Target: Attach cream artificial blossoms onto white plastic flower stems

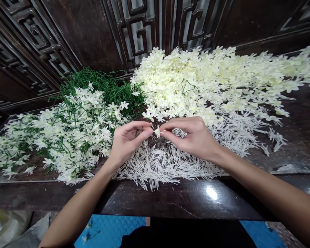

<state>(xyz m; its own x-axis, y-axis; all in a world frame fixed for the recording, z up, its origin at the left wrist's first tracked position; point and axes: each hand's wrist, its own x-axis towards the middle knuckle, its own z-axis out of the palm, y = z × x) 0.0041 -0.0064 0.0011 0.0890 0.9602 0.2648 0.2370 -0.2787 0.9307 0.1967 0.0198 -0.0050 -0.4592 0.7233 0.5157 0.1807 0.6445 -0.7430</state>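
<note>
A small cream artificial flower [157, 131] sits between the fingertips of both hands, above the middle of the bench. My left hand [126, 139] pinches its left side with thumb and forefinger. From the right, my right hand [192, 136] is closed on thin white stamen strands that meet the flower. Just below the hands lies a heap of white stamen pieces [160, 165]. Behind them spreads a large pile of loose cream petal blossoms [181, 82]. Nearest to my left hand is a heap of white flowers on green stems [80, 127].
Bare green stems [100, 86] are bunched at the back left. The dark, glossy wooden bench [186, 199] has a carved openwork back [136, 27]. More stamen pieces [240, 131] lie to the right. A blue mat [111, 230] and pale plastic bags [12, 227] are below the front edge.
</note>
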